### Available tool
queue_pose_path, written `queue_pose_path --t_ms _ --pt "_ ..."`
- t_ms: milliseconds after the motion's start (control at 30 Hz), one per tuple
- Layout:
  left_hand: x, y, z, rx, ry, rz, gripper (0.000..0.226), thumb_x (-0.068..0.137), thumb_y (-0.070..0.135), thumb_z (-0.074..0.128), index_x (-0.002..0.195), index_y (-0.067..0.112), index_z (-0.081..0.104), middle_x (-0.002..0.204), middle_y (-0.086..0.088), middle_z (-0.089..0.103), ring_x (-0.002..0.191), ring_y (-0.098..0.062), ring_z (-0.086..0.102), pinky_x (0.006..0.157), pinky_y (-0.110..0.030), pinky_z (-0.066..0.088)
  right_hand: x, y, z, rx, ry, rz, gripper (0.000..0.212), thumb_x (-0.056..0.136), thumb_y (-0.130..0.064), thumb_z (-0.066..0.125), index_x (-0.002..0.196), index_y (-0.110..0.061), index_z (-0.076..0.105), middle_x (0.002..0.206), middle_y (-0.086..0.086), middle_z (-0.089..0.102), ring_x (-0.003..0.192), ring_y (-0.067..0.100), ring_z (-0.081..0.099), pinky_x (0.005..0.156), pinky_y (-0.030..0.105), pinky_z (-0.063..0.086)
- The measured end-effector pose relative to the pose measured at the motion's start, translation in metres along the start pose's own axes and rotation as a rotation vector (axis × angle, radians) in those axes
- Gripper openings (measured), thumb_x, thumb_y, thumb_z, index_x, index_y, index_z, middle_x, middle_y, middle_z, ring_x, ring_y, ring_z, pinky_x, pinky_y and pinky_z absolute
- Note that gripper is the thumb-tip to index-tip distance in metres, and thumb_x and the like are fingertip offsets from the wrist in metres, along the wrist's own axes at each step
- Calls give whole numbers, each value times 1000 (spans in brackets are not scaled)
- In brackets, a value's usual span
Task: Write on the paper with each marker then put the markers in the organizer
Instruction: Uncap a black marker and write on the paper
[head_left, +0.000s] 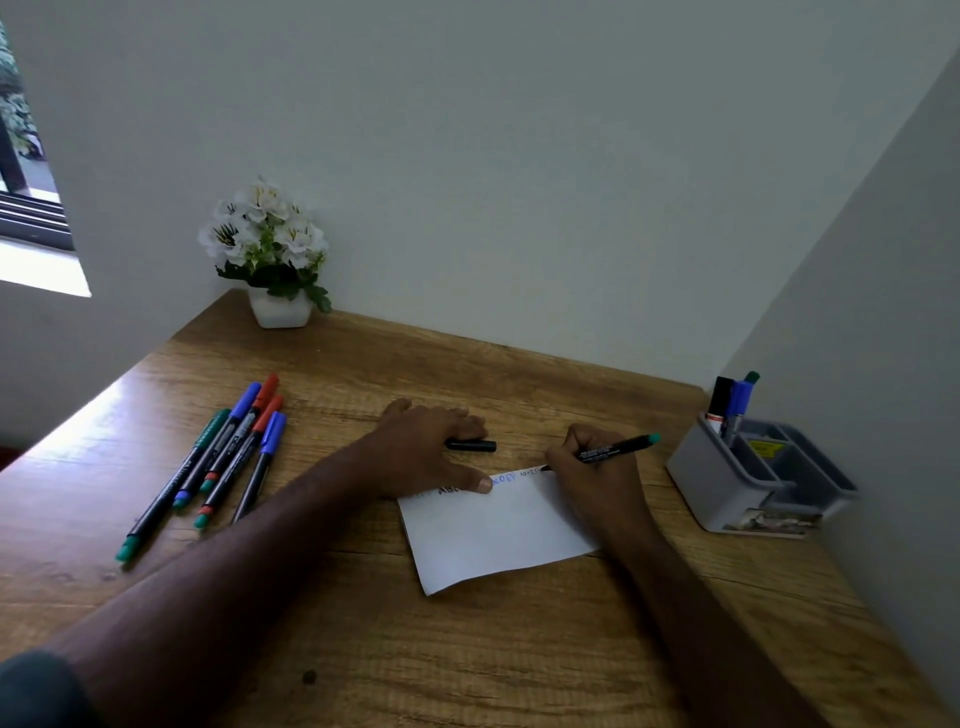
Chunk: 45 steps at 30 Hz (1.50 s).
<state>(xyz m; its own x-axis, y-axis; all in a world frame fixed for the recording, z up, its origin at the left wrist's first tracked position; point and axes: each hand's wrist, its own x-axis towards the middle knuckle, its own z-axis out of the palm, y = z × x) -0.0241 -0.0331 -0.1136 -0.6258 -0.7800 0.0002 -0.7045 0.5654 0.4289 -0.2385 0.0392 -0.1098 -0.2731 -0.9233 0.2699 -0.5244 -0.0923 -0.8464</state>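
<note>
A white sheet of paper (493, 530) lies on the wooden desk (467, 649), with black and blue writing along its far edge. My right hand (592, 478) grips a black marker with a green end (618, 448), its tip touching the paper's far right corner. My left hand (426, 447) lies flat on the paper's far left corner, thumb pressing it down. A black cap (471, 445) lies just beyond the fingers of that hand. Several capped markers (218, 462) with blue, red and green caps lie in a row at the left. The grey organizer (727, 483) at the right holds three markers (732, 402).
A white pot of white flowers (270, 254) stands at the desk's far left corner. Walls close the desk at the back and right, right behind the organizer. A window opening is at the far left.
</note>
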Motion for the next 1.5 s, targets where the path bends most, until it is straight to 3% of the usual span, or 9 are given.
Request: queue_pose_path --t_ms 533,633,767,867,967,1033,1300,1400,1500 --pt "-1 -1 0 -36 63 20 76 78 74 52 142 33 44 154 4 36 139 -12 36 118 -47 13 -2 -3 -6 27 97 -43 26 83 0 62 60 -7 51 59 3 54 55 6 48 50 14 40" --pt "-4 1 -5 -90 191 57 57 85 62 51 130 29 59 134 5 60 123 -11 54 109 -45 34 -4 -6 -6 -80 109 -191 16 83 -1 65 69 -6 60 67 -2 62 64 9 58 55 15 44" --pt "-1 -1 -6 -57 254 58 30 90 39 63 117 27 68 120 7 68 114 -12 59 104 -46 40 -8 -12 -2 -140 19 -313 15 83 -7 70 72 -16 66 71 -10 65 72 6 63 60 12 46" --pt "4 -3 -4 -60 300 50 24 90 38 61 111 30 70 114 14 69 108 -8 60 101 -48 41 -11 -18 -2 -11 -39 -245 13 82 -11 61 73 -19 66 73 -7 67 73 7 65 63 15 49" --pt "2 -3 -5 -216 379 63 21 88 43 54 102 37 68 99 24 66 97 -3 59 92 -52 45 -10 -20 -7 234 -71 -201 12 84 4 59 75 -1 64 68 6 67 66 10 67 65 23 52" --pt "0 0 -5 -307 386 96 19 88 44 51 100 40 64 94 25 65 93 0 59 88 -53 46 -10 -18 -12 313 -65 -208 13 83 -3 60 72 3 63 64 12 65 61 12 64 65 24 50" --pt "-4 6 -6 -359 370 179 21 88 52 46 102 47 61 99 23 64 99 -5 57 89 -54 45 -9 -14 -13 398 -73 -203 15 80 -21 63 68 -14 66 67 16 67 55 21 53 57 24 46" --pt "-4 9 -4 -364 348 229 18 91 43 50 101 38 65 97 20 65 97 -7 58 86 -44 48 -9 -15 -11 377 -94 -216 15 81 -16 63 67 -17 68 68 14 69 55 22 53 56 29 47" --pt "-5 15 -5 -366 304 294 12 96 24 56 98 27 67 92 18 64 91 -5 57 76 -19 44 -9 -15 -11 366 -107 -221 16 82 -8 63 69 -13 69 68 14 69 56 23 54 57 31 48"
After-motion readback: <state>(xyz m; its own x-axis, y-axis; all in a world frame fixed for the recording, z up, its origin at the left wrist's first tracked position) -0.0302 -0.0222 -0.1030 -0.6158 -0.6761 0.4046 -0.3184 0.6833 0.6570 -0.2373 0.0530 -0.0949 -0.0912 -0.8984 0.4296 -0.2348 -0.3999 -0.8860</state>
